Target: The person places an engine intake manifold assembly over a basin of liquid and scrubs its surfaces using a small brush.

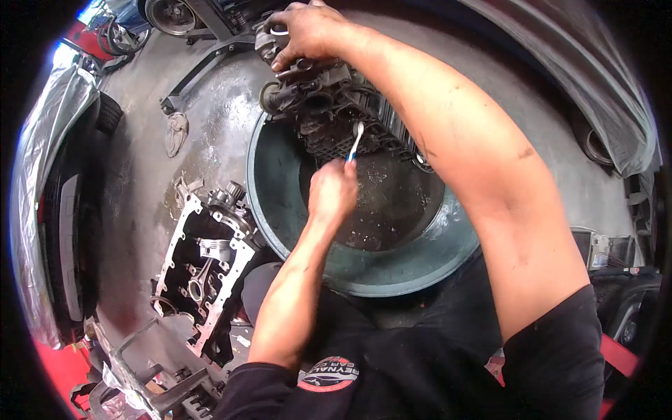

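Note:
My left hand point(333, 190) is closed around the handle of a toothbrush point(355, 143). Its white bristle end lies against the dark, greasy side of a metal engine part point(325, 105), which is tilted over a round green tub point(378, 288). At the upper end of that part, my right hand point(313, 31) grips a metal projection, thumb on the near side and fingers over the top. Dark, murky liquid point(385, 210) with floating specks fills the bottom of the tub. Parts of the engine piece's far side are hidden behind my right forearm.
Left of the tub, an open engine block point(241, 259) lies on the floor with a piston point(214, 248) and connecting rod point(203, 280). A crumpled rag point(176, 133) is near a metal stand leg point(203, 75). Plastic-covered vehicles flank both sides.

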